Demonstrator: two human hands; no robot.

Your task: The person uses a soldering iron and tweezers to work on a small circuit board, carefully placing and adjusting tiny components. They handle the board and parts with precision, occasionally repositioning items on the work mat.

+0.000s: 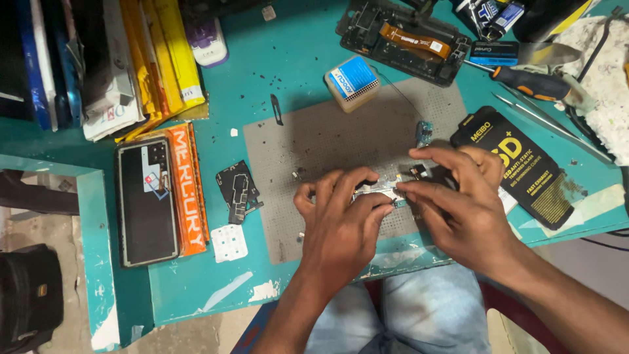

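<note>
Nearest me, my left hand (341,219) and right hand (458,210) met over the grey work mat (314,141), fingers of both pinched together on a small metal-framed circuit part (383,192) held just above the mat's near edge. A loose circuit board (238,190) lay to the left on the teal table (275,59), beside a phone (147,200). Right of my hands sat a black packet (524,167). Farther off stood a small blue-topped box (352,80), then an opened phone frame (403,40).
</note>
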